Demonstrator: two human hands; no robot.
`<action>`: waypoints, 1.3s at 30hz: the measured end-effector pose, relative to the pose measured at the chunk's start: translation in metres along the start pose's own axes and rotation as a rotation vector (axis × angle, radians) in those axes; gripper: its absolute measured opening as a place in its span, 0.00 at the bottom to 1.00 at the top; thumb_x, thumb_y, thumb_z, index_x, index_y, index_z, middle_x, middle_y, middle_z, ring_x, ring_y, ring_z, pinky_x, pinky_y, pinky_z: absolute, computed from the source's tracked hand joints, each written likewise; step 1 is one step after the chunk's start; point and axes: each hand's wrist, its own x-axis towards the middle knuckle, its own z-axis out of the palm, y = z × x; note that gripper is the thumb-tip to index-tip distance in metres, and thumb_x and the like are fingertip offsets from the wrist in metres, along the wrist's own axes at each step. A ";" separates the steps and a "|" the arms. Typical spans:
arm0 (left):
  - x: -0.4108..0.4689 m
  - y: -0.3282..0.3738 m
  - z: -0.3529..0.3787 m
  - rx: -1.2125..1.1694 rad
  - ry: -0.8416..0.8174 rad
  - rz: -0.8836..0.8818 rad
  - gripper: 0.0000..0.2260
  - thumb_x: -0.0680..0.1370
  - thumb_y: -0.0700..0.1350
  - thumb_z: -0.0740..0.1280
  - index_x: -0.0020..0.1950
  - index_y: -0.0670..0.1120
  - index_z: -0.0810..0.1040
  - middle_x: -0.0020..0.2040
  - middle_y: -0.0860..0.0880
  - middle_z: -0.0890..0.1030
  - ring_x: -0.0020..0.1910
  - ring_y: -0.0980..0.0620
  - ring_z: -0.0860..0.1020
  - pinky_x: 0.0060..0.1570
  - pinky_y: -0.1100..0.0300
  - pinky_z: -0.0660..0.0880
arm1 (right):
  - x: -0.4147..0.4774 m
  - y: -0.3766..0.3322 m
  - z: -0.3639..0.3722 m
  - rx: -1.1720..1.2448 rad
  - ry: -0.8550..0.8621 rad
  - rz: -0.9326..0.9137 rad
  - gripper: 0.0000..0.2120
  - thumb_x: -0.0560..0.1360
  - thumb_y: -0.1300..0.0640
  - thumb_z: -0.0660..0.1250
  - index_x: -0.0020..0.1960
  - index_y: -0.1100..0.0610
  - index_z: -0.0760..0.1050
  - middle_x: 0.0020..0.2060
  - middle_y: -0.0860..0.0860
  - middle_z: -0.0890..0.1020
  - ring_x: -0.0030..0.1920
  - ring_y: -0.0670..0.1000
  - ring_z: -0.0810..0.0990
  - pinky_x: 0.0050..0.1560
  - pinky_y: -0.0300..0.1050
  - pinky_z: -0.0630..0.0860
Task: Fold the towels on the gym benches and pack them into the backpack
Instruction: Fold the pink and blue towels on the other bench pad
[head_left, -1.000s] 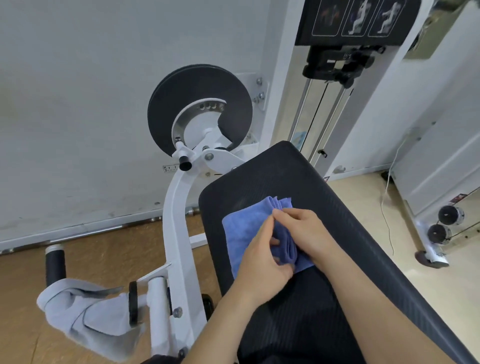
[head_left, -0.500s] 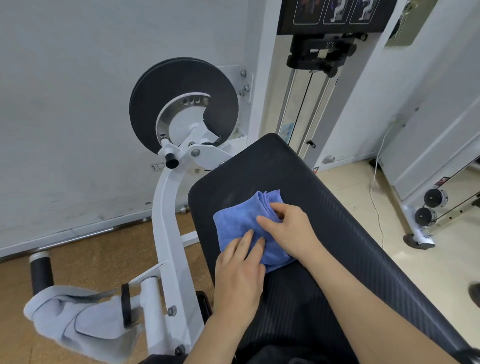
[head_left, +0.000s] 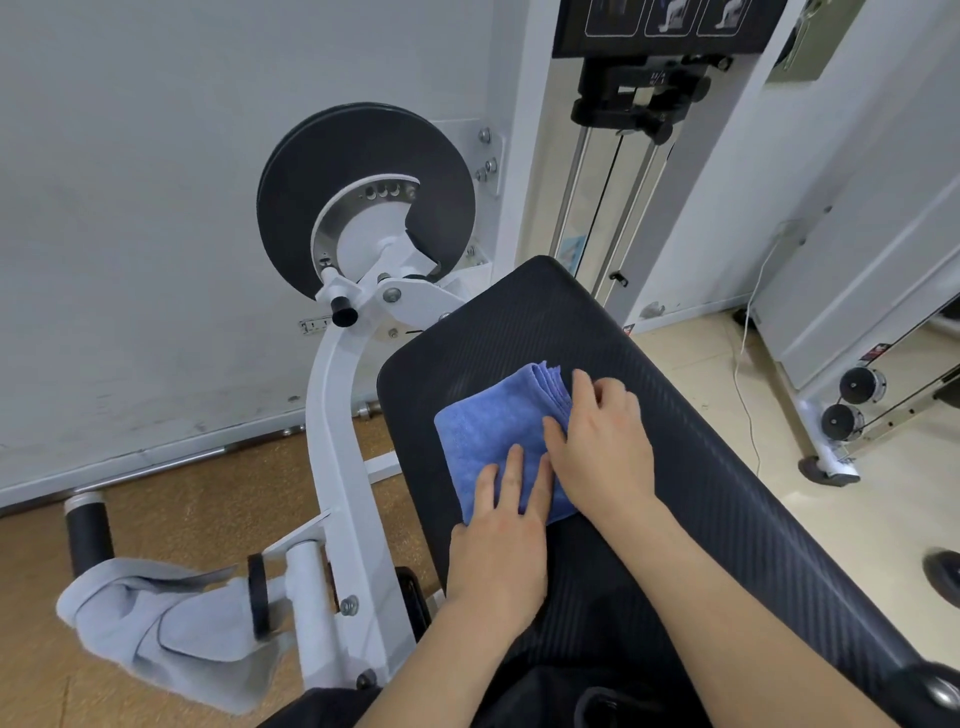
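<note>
A blue towel (head_left: 491, 418), folded into a small thick square, lies on the black padded bench (head_left: 691, 457). My left hand (head_left: 501, 540) rests flat on its near edge, fingers spread over the cloth. My right hand (head_left: 602, 441) lies palm down on the towel's right side, fingers reaching to the stacked folded edges. A grey towel (head_left: 166, 634) hangs crumpled over a padded roller at the lower left. A dark shape at the bottom centre (head_left: 587, 701) may be the backpack; I cannot tell.
The white machine arm (head_left: 337, 447) and black round plate (head_left: 363, 192) stand left of the bench. A weight stack tower (head_left: 623, 171) rises behind it. Small wheels (head_left: 852, 402) and a white cable (head_left: 748, 395) are on the floor at right.
My left hand has flattened from gripping the towel to pressing on its near edge. My right hand has slid to the right side of the towel. The view has shifted slightly.
</note>
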 end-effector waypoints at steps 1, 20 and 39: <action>0.001 -0.002 0.001 0.013 0.045 0.012 0.41 0.77 0.42 0.66 0.79 0.53 0.40 0.80 0.47 0.43 0.76 0.43 0.52 0.49 0.52 0.79 | -0.001 -0.001 -0.003 -0.046 -0.034 0.006 0.22 0.77 0.50 0.66 0.66 0.60 0.69 0.55 0.56 0.74 0.53 0.56 0.73 0.38 0.45 0.70; -0.045 -0.037 0.009 0.057 -0.055 0.270 0.58 0.48 0.55 0.78 0.77 0.58 0.59 0.71 0.54 0.73 0.65 0.47 0.74 0.59 0.43 0.74 | -0.004 0.008 -0.034 0.175 -0.460 -0.121 0.11 0.70 0.57 0.65 0.48 0.54 0.64 0.33 0.48 0.72 0.31 0.49 0.69 0.29 0.43 0.62; -0.054 -0.037 -0.008 -0.515 -0.040 0.074 0.22 0.72 0.50 0.60 0.66 0.60 0.70 0.59 0.63 0.73 0.62 0.63 0.68 0.63 0.62 0.68 | -0.072 0.027 -0.050 0.187 -0.740 -0.358 0.21 0.67 0.44 0.69 0.59 0.39 0.69 0.55 0.34 0.73 0.59 0.38 0.67 0.54 0.44 0.70</action>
